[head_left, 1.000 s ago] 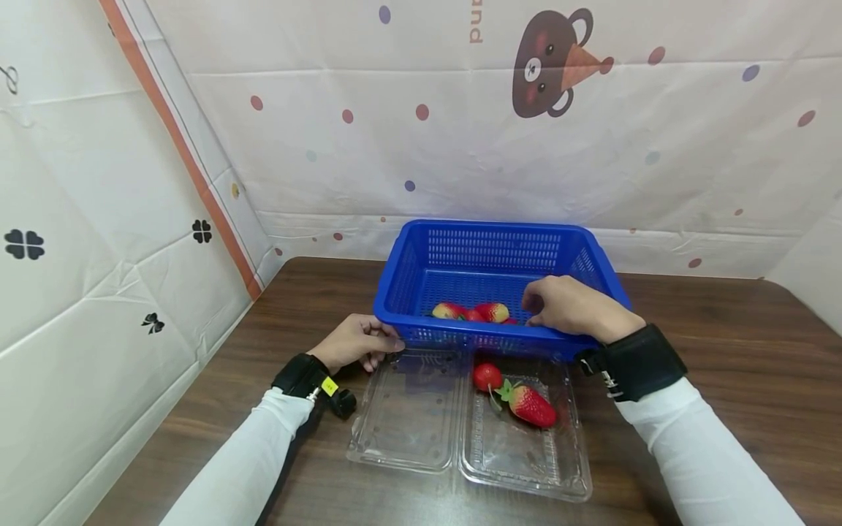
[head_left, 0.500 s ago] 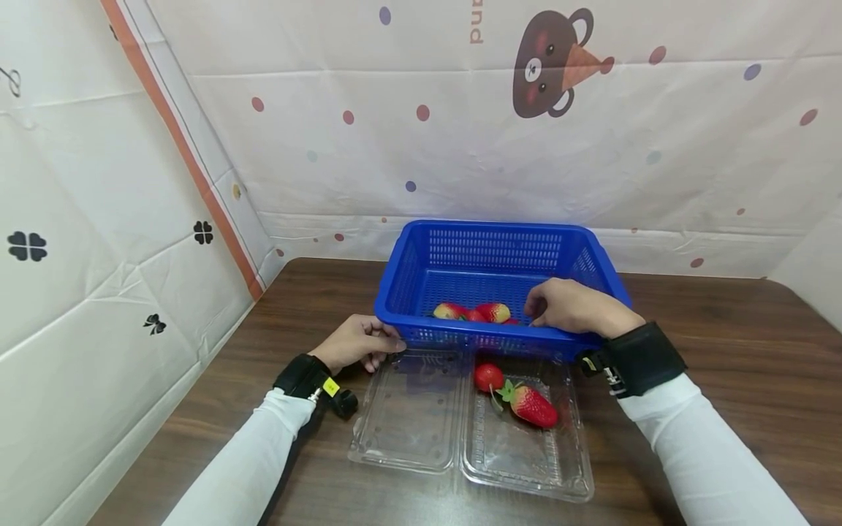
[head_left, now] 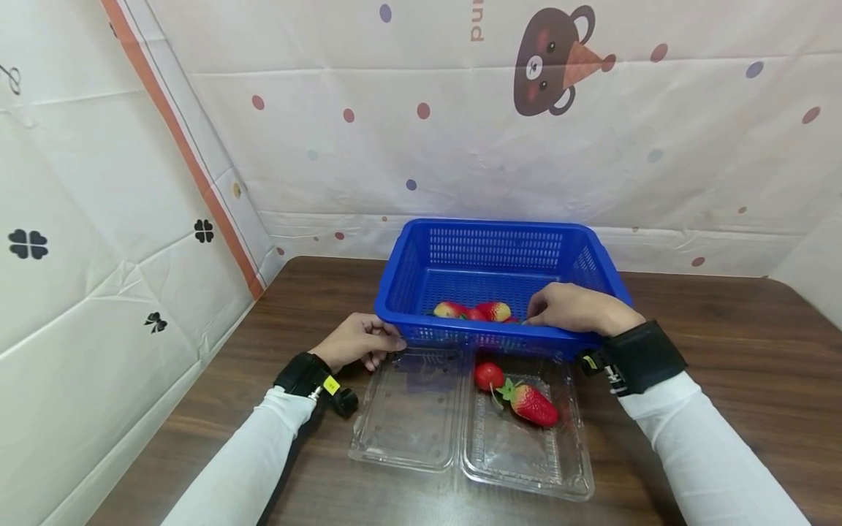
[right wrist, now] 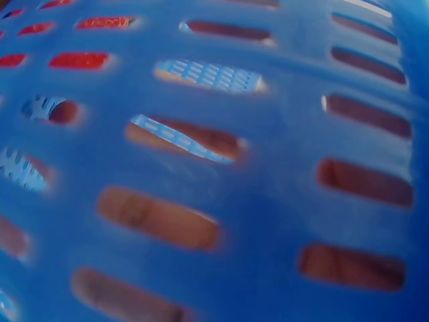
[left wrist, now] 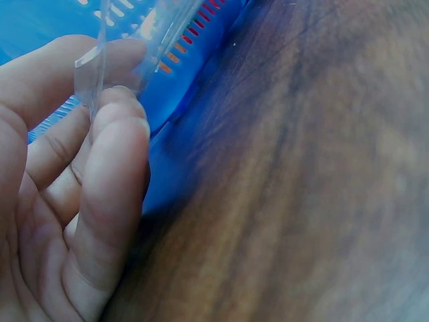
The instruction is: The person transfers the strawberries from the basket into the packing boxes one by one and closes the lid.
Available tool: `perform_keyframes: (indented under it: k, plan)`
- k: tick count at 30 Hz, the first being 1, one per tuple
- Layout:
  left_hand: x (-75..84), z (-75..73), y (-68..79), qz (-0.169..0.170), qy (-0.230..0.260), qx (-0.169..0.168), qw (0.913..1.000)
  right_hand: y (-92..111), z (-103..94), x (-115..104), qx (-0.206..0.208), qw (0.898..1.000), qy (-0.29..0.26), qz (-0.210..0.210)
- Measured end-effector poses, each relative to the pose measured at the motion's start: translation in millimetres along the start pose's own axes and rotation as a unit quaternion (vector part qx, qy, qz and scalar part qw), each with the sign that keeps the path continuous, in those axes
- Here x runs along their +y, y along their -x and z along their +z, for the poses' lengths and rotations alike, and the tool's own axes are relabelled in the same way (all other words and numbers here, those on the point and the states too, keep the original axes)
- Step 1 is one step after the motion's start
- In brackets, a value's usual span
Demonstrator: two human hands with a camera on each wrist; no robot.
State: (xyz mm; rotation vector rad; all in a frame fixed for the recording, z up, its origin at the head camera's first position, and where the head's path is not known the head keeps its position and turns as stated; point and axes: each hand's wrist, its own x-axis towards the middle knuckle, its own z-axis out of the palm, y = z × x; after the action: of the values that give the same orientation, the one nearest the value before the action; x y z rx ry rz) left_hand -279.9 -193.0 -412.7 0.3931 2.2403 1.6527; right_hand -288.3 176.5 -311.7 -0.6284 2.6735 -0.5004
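Observation:
My left hand (head_left: pixel 358 343) pinches the far left corner of the clear plastic clamshell container's lid (head_left: pixel 404 431). In the left wrist view the thumb and fingers hold its thin clear edge (left wrist: pixel 90 74). My right hand (head_left: pixel 582 310) reaches over the near wall of the blue plastic basket (head_left: pixel 500 225), fingers bent downward beside several strawberries (head_left: pixel 492 311). The basket wall hides its fingertips, so I cannot tell whether they hold anything. Inside the container's base (head_left: pixel 572 460) lie a large strawberry (head_left: pixel 534 406) with green leaves and a round red fruit (head_left: pixel 488 376) with a thin stem.
The container lies unfolded on the brown wooden table (head_left: pixel 710 351), right against the basket's near side. Behind the table hangs a pale printed cloth (head_left: pixel 329 168), and another cloth (head_left: pixel 85 256) runs along the left. Each wrist wears a black strap.
My right hand has sunk very slightly lower into the basket, its fingers closer to the near wall. The left hand, container and fruit in it stay put.

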Motion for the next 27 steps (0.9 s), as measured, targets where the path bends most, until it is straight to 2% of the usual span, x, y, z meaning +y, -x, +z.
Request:
perform_keyframes:
  k: [12,27]
  plan:
    - [-0.9,-0.5,-1.1,-0.001,-0.001,-0.004,1.0000,-1.5,-1.6,3.6,-0.027,0.999,0.000,-0.034]
    - [-0.7,-0.2,-0.9,0.001,-0.004,-0.003,1.0000,-2.2,-2.0,4.0,-0.038,0.999,-0.009,-0.032]
